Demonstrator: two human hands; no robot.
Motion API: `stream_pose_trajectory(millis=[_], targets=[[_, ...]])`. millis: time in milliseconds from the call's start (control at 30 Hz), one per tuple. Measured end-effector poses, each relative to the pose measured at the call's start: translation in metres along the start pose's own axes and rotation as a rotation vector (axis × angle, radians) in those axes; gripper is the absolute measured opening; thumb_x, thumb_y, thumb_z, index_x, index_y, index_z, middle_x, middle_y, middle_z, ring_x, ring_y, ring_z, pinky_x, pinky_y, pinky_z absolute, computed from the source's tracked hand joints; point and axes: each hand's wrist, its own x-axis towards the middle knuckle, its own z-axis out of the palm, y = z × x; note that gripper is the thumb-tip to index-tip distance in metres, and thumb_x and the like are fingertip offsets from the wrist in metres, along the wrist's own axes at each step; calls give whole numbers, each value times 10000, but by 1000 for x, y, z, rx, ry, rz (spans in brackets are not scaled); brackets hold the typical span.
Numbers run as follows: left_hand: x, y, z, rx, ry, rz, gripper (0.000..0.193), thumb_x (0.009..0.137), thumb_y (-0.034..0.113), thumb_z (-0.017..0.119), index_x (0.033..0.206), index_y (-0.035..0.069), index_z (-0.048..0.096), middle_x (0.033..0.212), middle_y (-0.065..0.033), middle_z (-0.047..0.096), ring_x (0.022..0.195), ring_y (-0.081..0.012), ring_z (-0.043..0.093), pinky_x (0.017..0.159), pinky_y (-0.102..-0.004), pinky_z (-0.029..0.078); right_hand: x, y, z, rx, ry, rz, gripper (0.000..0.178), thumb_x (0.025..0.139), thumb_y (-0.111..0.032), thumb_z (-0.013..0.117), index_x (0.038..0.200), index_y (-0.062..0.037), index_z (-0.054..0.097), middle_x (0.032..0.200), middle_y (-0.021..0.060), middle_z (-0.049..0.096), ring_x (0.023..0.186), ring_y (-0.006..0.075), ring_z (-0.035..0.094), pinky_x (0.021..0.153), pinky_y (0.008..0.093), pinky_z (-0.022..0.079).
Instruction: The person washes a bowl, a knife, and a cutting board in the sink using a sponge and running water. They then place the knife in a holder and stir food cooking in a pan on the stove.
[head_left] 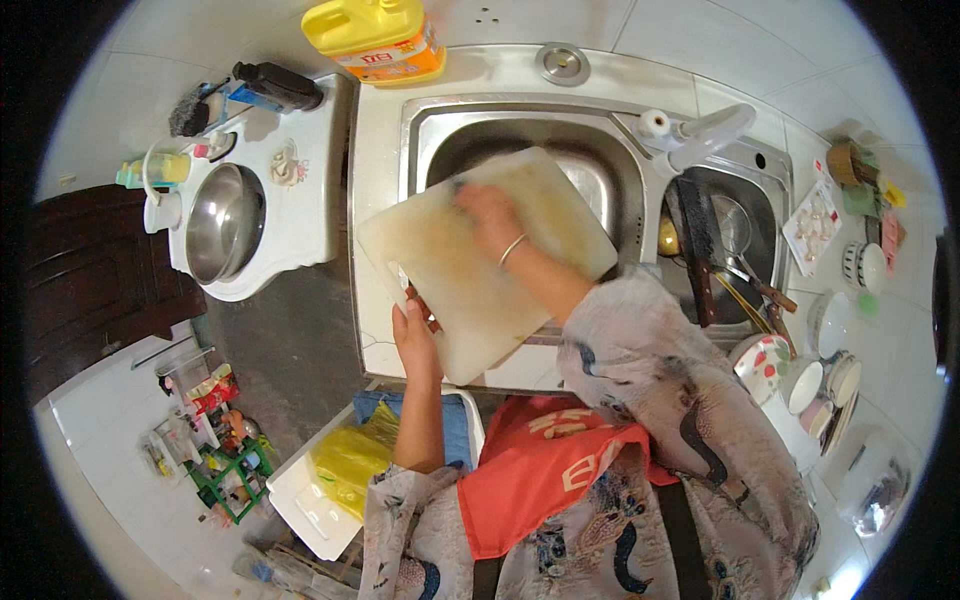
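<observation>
A whitish, stained cutting board (pixel 470 300) lies tilted across the sink basin (pixel 620 180) and its front edge. My left hand (pixel 416 340) grips the board at its handle slot, with fingers showing through the slot. On the board's upper part, my right hand (pixel 490 218) presses down with fingers curled, blurred by motion. Something small and dark shows at its fingertips; what it is I cannot make out. A bracelet circles the right wrist.
A cleaver (pixel 700 240) and other utensils lie over the smaller basin on the right, beside the faucet (pixel 700 135). Bowls (pixel 800 385) stand at the right. A yellow jug (pixel 375 45) stands behind the sink. At left, a washbasin holds a metal bowl (pixel 225 225).
</observation>
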Motion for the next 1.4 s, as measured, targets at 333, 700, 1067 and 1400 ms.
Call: stream_pose_trajectory(millis=[333, 700, 1067, 1400], targets=[[-2, 0, -2, 38, 16, -1, 376, 954, 254, 370, 1250, 26, 412, 1127, -85, 556, 927, -151, 547, 758, -297, 429, -5, 33, 14, 131, 83, 255, 261, 721, -76, 574, 975, -48, 627, 985, 172, 604, 939, 321, 569, 863, 399, 440], [-1, -2, -5, 0, 49, -2, 248, 939, 244, 407, 1109, 85, 495, 873, 7, 560, 688, -73, 496, 570, -235, 372, -56, -60, -38, -132, 7, 106, 325, 679, -78, 598, 1002, -46, 616, 1085, 151, 578, 1045, 324, 528, 928, 389, 398], [-1, 2, -4, -22, -59, 7, 276, 949, 282, 376, 1114, 81, 468, 972, -21, 550, 762, -95, 510, 588, -237, 375, -99, -12, -47, -477, 31, 367, 311, 771, -85, 506, 1065, -28, 589, 1045, 171, 579, 959, 332, 567, 860, 422, 443], [2, -1, -4, -86, -89, 23, 256, 945, 267, 379, 1093, 72, 451, 930, -24, 539, 718, -91, 486, 560, -238, 360, -110, 5, -91, -466, -371, 922, 348, 761, -138, 548, 1068, 24, 565, 1140, 230, 519, 1115, 357, 466, 937, 460, 376]])
